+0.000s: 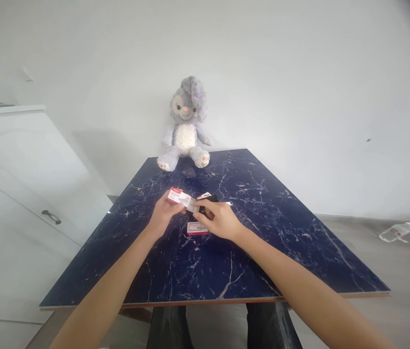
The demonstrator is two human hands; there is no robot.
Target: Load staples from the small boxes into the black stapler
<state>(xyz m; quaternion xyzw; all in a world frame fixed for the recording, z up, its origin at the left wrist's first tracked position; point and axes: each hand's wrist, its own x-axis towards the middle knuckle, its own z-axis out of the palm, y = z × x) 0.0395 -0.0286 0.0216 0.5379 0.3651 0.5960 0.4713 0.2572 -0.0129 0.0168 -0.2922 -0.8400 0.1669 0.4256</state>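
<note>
A small red and white cardboard box [179, 196] is held above the table in my left hand [163, 213], fingers closed round its near end and sides. At the box's right end, the thumb and index finger of my right hand [223, 220] pinch a pale, translucent piece [192, 205] that sticks out of it. Whether that piece is a tray or a packet I cannot tell. Just below the hands, a second red and white box [197, 229] lies flat on the table. Behind my right fingers is a black object [211, 198], partly hidden, with a white and red printed piece by it.
The dark blue marbled table [259, 257] stands against a white wall. A grey plush rabbit [185, 123] sits at its far edge. To the left is a white cabinet [19, 194] with a dark handle. Clear plastic bottles [397, 231] lie on the floor at right.
</note>
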